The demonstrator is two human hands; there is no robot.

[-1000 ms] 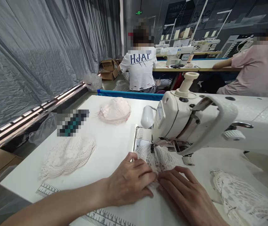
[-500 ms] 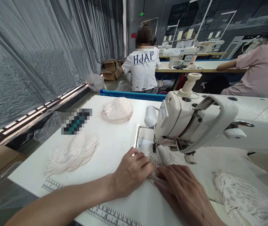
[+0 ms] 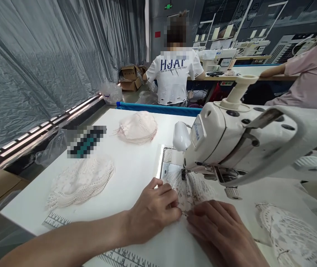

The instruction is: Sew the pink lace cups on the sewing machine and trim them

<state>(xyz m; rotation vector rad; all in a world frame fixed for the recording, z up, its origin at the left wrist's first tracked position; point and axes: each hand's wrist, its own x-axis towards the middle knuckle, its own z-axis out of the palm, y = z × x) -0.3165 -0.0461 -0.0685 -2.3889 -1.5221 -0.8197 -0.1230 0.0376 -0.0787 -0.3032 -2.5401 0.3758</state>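
White lace fabric (image 3: 193, 187) lies gathered beneath the presser foot of the sewing machine (image 3: 211, 137). My left hand (image 3: 157, 205) is closed, its thumb and fingers pinching the lace edge just in front of the needle area. Close by on the right, my right hand (image 3: 222, 230) has its fingers bent together over the near edge of the same lace; its fingertips are partly hidden. Both hands rest low over the white tabletop (image 3: 136, 167), a small gap between them.
On the left lie a lace piece (image 3: 82, 181) and a pale pink fabric piece (image 3: 138, 127). Another lace piece (image 3: 294, 230) sits at right. A blurred dark item (image 3: 87, 142) is near the left edge. Two people (image 3: 175, 74) sit ahead, by other machines.
My hands have drawn slightly apart, and more of the gathered lace shows between them. The view has shifted, so the machine head appears larger. The person in white has straightened up.
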